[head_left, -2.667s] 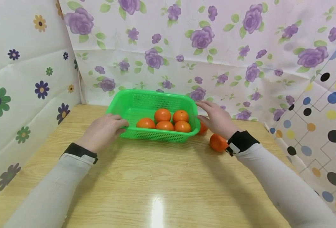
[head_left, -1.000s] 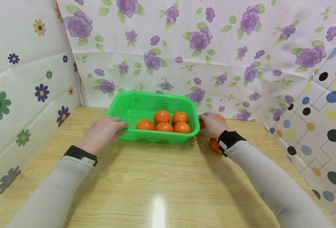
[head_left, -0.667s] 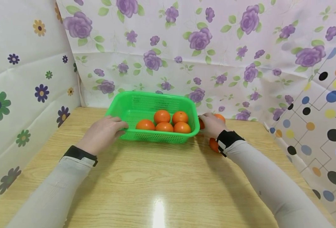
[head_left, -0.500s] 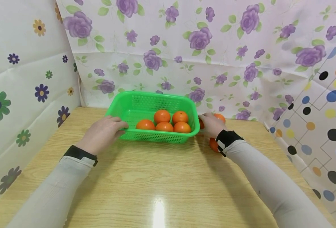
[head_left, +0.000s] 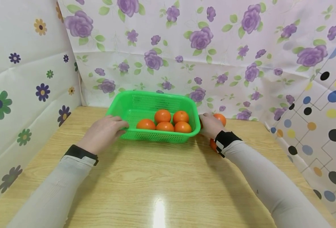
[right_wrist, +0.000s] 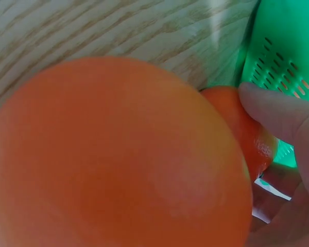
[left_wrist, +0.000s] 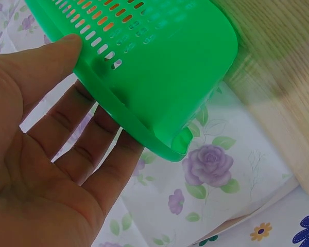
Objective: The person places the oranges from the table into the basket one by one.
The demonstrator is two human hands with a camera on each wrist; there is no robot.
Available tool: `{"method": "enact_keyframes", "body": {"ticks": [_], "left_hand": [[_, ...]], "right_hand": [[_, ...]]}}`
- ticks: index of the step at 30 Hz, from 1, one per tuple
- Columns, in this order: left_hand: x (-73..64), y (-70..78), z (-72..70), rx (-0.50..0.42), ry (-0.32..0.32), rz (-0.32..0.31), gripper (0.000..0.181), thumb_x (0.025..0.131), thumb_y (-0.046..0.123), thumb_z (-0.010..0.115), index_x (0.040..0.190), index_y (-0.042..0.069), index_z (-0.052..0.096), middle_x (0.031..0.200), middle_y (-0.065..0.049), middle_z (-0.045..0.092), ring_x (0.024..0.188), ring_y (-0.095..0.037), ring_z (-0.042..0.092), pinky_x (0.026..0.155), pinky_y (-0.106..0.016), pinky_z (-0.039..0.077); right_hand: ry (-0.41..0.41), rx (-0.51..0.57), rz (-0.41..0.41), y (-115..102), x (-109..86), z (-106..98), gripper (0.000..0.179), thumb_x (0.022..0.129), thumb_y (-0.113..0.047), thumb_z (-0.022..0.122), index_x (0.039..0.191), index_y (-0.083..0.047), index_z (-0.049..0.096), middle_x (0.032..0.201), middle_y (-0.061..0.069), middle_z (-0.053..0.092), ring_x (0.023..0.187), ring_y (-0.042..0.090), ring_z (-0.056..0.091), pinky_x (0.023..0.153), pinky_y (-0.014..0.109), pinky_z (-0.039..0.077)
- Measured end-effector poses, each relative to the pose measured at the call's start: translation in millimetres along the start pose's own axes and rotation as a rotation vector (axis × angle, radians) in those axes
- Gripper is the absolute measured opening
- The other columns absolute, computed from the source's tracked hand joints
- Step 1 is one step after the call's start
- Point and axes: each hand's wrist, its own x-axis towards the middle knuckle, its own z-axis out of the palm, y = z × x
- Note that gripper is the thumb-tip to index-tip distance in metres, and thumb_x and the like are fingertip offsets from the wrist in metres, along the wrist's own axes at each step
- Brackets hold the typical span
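Between both hands (head_left: 103,133) (head_left: 211,125), green basket (head_left: 159,136).

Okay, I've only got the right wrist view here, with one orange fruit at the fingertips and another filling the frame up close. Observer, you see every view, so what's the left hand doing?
Observer: The left hand grips the rim of the green basket at its left end, as the head view shows.
Operator: Good. And what is inside it? I only get specks of color through the holes.
Observer: Five orange fruits show inside it in the head view.
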Motion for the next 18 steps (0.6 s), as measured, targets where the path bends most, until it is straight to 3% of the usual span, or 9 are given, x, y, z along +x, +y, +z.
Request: {"method": "enact_keyframes", "body": {"ticks": [2,12,18], "left_hand": [[0.1,0.4,-0.3,-0.001,0.000,-0.001,0.021,0.093,0.004,0.088,0.113,0.009,0.083,0.108,-0.009,0.078,0.098,-0.033,0.071,0.087,-0.050,0.063],[0.9,1.7,-0.6,-0.003,0.001,0.006,0.021,0.093,0.003,0.088,0.113,0.008,0.083,0.107,-0.009,0.078,0.097,-0.033,0.071,0.086,-0.049,0.063],[0.1,1.3,-1.0,-0.009,-0.002,0.000,0.021,0.093,0.003,0.088,0.113,0.009,0.083,0.107,-0.009,0.077,0.097,-0.033,0.071,0.086,-0.049,0.063]], "right_hand": [[0.026,-0.027,-0.015,2.7,0.5,2.9,0.060,0.089,-0.039,0.091,0.135,-0.007,0.071,0.117,0.015,0.070,0.109,0.037,0.068,0.090,0.063,0.061],[0.006,-0.005,0.043,-15.4,-13.9,-11.2,0.063,0.089,-0.028,0.093,0.141,-0.001,0.068,0.125,0.023,0.068,0.119,0.042,0.066,0.103,0.058,0.058],[-0.008,0.010,0.050,-19.4,-21.2,-18.8,0.067,0.092,-0.026,0.091,0.146,0.002,0.064,0.131,0.026,0.066,0.119,0.043,0.066,0.104,0.058,0.057]]}}
